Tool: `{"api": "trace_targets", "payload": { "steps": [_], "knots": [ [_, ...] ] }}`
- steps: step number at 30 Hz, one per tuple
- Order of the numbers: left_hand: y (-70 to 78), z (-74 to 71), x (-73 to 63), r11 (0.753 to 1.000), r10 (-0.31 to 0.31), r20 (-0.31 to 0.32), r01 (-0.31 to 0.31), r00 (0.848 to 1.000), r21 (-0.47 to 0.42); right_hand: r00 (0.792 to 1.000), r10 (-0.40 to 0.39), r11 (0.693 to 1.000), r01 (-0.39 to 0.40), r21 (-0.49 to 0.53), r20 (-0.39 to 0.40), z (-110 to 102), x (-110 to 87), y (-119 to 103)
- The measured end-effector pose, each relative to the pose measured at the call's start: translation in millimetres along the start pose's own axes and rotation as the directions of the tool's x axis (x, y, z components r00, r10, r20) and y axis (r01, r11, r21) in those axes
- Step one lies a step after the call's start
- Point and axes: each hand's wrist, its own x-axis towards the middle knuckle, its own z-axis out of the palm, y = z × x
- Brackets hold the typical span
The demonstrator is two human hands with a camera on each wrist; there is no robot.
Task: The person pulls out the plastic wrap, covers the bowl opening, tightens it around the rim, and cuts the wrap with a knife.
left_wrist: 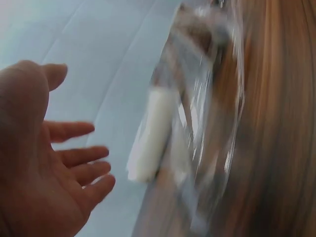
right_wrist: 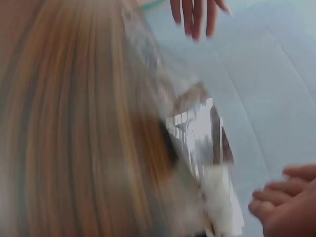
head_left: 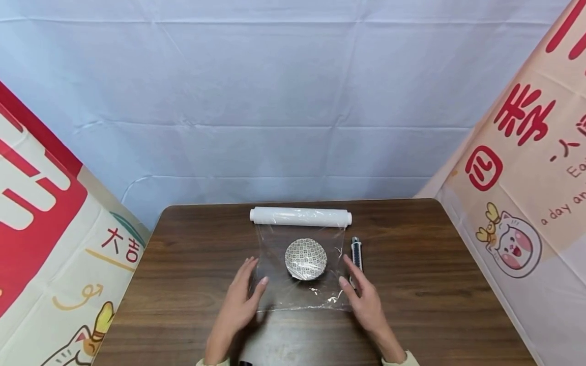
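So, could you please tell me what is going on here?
A person's left hand and right hand are open at opposite side edges of some clear film. The film runs from a white roll at the back of the table and spreads over a patterned bowl; neither hand grips anything. What looks like a utility knife lies beside the right hand.
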Motion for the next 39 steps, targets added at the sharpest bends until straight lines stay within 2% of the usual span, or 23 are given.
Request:
{"api": "trace_targets", "payload": {
  "steps": [3,5,10,15,22,26,32,37,39],
  "knots": [
    [14.1,15.8,8.3,0.997,-0.075,0.066,0.076,0.995,-0.017,0.995,0.099,0.994,-0.098,-0.043,0.013,15.2,3.3,-7.0],
    [23.9,27.6,13.0,0.994,-0.109,0.084,0.109,0.990,0.004,0.986,0.163,0.985,-0.161,-0.061,0.024,24.7,6.8,-9.5],
    [41.5,57.5,21.9,0.993,-0.115,0.092,0.114,0.989,0.010,0.969,0.247,0.966,-0.244,-0.085,0.031,45.1,17.9,-11.0],
    [44.6,74.9,25.5,0.991,-0.121,0.091,0.126,0.988,-0.051,0.954,0.300,0.952,-0.297,-0.078,0.022,61.0,26.0,-6.3],
    [42.1,80.4,28.0,0.985,-0.144,0.099,0.153,0.985,-0.085,0.940,0.341,0.938,-0.340,-0.061,-0.001,69.4,33.7,-1.5],
    [41.3,82.5,30.7,0.979,-0.155,0.068,0.163,0.985,-0.124,0.929,0.369,0.928,-0.370,-0.041,-0.009,70.2,36.6,1.9],
    [41.5,83.9,32.5,0.973,-0.176,0.030,0.179,0.984,-0.147,0.926,0.377,0.926,-0.377,-0.024,-0.007,71.7,37.8,5.1],
    [41.3,80.7,34.1,0.969,-0.187,-0.011,0.182,0.982,-0.167,0.932,0.353,0.934,-0.357,-0.032,-0.079,71.5,34.7,1.6],
    [38.7,79.3,35.6,0.969,-0.191,-0.007,0.188,0.981,-0.161,0.933,0.343,0.936,-0.350,-0.049,-0.108,71.2,32.5,-0.7]
  ]
}}
